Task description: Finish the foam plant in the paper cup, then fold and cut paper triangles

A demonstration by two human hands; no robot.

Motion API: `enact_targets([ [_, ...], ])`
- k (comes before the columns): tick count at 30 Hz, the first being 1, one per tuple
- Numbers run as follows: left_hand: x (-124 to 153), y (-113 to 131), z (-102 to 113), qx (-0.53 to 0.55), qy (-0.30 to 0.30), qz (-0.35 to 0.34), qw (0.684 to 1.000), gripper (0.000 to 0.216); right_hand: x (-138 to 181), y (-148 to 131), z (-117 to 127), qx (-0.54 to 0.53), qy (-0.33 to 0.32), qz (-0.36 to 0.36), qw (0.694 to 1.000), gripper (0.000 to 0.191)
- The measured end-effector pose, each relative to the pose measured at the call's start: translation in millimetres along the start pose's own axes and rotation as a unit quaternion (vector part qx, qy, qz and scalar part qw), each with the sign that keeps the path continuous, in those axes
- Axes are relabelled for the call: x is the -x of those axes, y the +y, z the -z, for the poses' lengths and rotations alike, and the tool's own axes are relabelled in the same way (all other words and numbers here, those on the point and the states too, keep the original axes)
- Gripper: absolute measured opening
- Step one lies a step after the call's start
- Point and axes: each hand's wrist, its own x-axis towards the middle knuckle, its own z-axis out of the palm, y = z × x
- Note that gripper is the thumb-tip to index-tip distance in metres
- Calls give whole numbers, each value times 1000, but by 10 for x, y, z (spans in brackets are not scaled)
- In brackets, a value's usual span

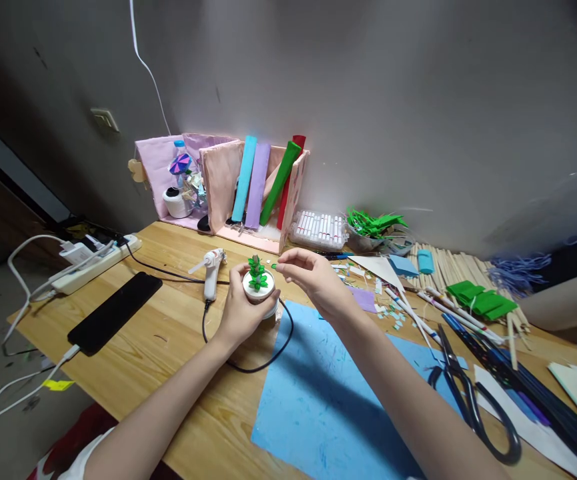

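Observation:
My left hand is wrapped round a small white pot that carries a green paper plant, holding it just above the wooden table. My right hand hovers to the right of the plant, its thumb and forefinger pinched on a tiny green paper piece close to the leaves. A white glue gun lies just left of the pot, its black cord looping under my hands.
A blue sheet lies in front of me. Black scissors, pens, sticks and green paper scraps crowd the right. A black phone and a power strip sit at the left. Foam rolls in a pink holder and markers stand by the wall.

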Motion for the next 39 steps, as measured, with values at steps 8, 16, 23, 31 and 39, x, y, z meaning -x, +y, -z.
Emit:
enact_targets([
  [8, -18, 32, 11, 32, -30, -13, 999, 50, 46, -72, -39, -13, 13, -27, 999, 18],
  [16, -18, 19, -1, 39, -31, 2, 999, 49, 57, -73, -49, -12, -7, -17, 1000, 19],
  [23, -14, -44, -25, 28, -23, -8, 999, 51, 43, -80, -33, -10, 0, -7, 1000, 17],
  [31, -17, -55, -6, 12, -38, -33, 999, 56, 24, -63, -23, -9, 3, -2, 1000, 14],
  [39, 3, -4, -29, -46, 2, -49, 998, 41, 41, -60, -54, -50, 31, -5, 998, 19],
])
